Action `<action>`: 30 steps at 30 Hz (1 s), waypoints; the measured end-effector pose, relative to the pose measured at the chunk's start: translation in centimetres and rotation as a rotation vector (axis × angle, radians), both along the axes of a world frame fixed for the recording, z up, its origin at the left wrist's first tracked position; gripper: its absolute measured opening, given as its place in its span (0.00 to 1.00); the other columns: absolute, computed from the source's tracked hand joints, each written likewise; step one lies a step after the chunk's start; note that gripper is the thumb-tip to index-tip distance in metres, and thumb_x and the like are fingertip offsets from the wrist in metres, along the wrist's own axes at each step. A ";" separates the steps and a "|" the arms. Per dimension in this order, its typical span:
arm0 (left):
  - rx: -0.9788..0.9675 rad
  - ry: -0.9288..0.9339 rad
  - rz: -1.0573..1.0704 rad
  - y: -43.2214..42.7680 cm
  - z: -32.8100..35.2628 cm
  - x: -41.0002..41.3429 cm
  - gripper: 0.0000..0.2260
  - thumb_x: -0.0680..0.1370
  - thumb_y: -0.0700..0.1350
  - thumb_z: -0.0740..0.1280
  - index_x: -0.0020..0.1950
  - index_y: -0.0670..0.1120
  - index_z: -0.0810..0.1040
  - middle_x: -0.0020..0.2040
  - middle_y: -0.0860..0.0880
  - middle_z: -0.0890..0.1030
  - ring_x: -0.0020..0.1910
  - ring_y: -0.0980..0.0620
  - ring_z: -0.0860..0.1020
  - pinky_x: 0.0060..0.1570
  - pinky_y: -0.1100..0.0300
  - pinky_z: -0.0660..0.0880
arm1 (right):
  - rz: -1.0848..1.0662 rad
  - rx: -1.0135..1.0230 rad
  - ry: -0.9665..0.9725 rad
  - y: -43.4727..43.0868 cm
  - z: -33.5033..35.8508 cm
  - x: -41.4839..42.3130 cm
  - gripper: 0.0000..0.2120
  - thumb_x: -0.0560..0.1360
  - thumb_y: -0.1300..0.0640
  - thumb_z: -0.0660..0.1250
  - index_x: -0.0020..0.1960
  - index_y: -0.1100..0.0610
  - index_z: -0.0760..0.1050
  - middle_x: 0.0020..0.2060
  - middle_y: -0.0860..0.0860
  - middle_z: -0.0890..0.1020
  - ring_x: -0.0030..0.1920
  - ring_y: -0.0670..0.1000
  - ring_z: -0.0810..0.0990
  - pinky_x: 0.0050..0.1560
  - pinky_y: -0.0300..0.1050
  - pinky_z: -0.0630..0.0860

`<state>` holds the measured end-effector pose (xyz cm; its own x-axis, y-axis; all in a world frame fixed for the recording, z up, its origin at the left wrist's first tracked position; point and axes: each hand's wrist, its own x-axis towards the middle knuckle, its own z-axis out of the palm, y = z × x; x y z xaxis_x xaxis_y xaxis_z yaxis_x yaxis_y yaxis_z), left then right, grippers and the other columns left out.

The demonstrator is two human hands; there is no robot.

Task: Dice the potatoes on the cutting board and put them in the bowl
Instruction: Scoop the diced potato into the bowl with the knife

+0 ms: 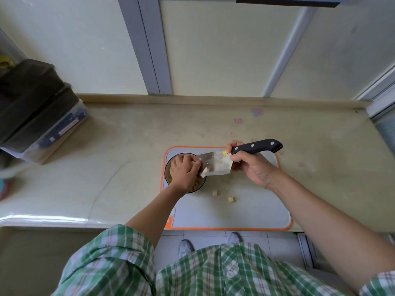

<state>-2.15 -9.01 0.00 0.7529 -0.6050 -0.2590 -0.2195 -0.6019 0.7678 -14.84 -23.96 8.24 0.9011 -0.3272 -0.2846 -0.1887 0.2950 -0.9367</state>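
Observation:
A grey cutting board (239, 212) with an orange rim lies at the counter's front edge. A dark-rimmed bowl (168, 167) stands on its far left corner, with diced potato (197, 185) showing inside. My right hand (255, 168) grips the black handle of a cleaver (213, 164), its blade held flat over the bowl's right edge. Potato cubes (204, 171) sit on the blade. My left hand (183, 173) hovers over the bowl, covering most of it, with its fingers against the blade beside those cubes. Two loose cubes (214, 192) and a few crumbs lie on the board.
A stack of dark boxes on a clear plastic container (42, 116) stands at the counter's (128, 146) far left. A wall with grey window frames runs behind the counter. My shoes and tiled floor (267, 244) show below the front edge.

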 end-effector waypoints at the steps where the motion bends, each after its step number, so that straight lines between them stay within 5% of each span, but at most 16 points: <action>1: 0.035 -0.022 0.012 0.1 0.0 0.0 0.07 0.81 0.49 0.58 0.54 0.49 0.73 0.60 0.48 0.69 0.64 0.48 0.61 0.64 0.55 0.56 | -0.009 0.000 -0.001 -0.1 0.0 -0.1 0.12 0.59 0.55 0.68 0.41 0.55 0.70 0.32 0.45 0.71 0.33 0.45 0.69 0.30 0.36 0.65; 6: 0.178 -0.141 0.014 0.3 -0.1 0.3 0.10 0.81 0.47 0.58 0.57 0.44 0.74 0.64 0.45 0.67 0.66 0.44 0.60 0.64 0.54 0.55 | -0.063 -0.047 0.012 -0.3 0.0 -0.3 0.06 0.64 0.60 0.64 0.40 0.55 0.69 0.31 0.46 0.70 0.33 0.45 0.68 0.31 0.39 0.63; 10: 0.201 -0.250 0.038 0.9 0.0 0.4 0.10 0.80 0.47 0.60 0.57 0.45 0.76 0.63 0.44 0.69 0.65 0.42 0.62 0.62 0.55 0.58 | -0.120 -0.104 0.026 -0.4 0.1 -0.5 0.10 0.60 0.52 0.67 0.37 0.53 0.69 0.30 0.46 0.70 0.32 0.46 0.67 0.31 0.40 0.61; 14: -0.051 -0.331 -0.022 1.2 0.5 -0.1 0.25 0.77 0.58 0.49 0.63 0.47 0.76 0.67 0.46 0.71 0.67 0.46 0.65 0.64 0.57 0.59 | -0.178 -0.156 0.044 -0.3 -0.1 -0.7 0.09 0.59 0.48 0.66 0.34 0.51 0.68 0.30 0.47 0.67 0.32 0.46 0.64 0.33 0.43 0.59; 17: -0.185 -0.318 -0.274 1.1 0.6 -0.8 0.27 0.81 0.58 0.43 0.75 0.50 0.65 0.76 0.52 0.63 0.76 0.53 0.56 0.74 0.57 0.51 | -0.162 -0.186 0.067 0.3 -0.3 -0.7 0.07 0.62 0.51 0.65 0.34 0.51 0.68 0.31 0.47 0.66 0.33 0.46 0.64 0.33 0.42 0.59; 22: -0.042 -0.147 -0.354 1.5 1.0 -2.0 0.27 0.81 0.58 0.40 0.79 0.50 0.50 0.79 0.58 0.50 0.77 0.59 0.39 0.73 0.61 0.36 | -0.219 -0.170 0.072 0.6 -0.3 -0.8 0.03 0.65 0.56 0.61 0.35 0.53 0.67 0.30 0.46 0.67 0.31 0.45 0.65 0.31 0.41 0.59; 27: 0.181 -0.179 -0.273 3.0 0.0 -1.0 0.24 0.84 0.53 0.42 0.79 0.48 0.49 0.79 0.52 0.48 0.77 0.54 0.37 0.74 0.57 0.37 | -0.306 -0.161 0.069 0.3 -0.2 -1.5 0.04 0.65 0.57 0.62 0.35 0.53 0.67 0.30 0.45 0.68 0.31 0.45 0.67 0.31 0.39 0.61; 30: -0.005 -0.228 -0.280 3.3 0.7 -1.5 0.26 0.81 0.58 0.39 0.79 0.53 0.47 0.79 0.56 0.46 0.77 0.57 0.38 0.75 0.55 0.40 | -0.316 -0.187 0.085 0.4 -0.5 -1.5 0.03 0.67 0.56 0.63 0.35 0.52 0.69 0.30 0.44 0.69 0.33 0.47 0.68 0.34 0.41 0.63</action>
<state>-3.68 -5.68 0.73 0.5960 -0.7966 -0.1006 -0.5411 -0.4910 0.6827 -16.37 -23.54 7.73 0.7230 -0.6387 -0.2633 -0.1952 0.1767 -0.9647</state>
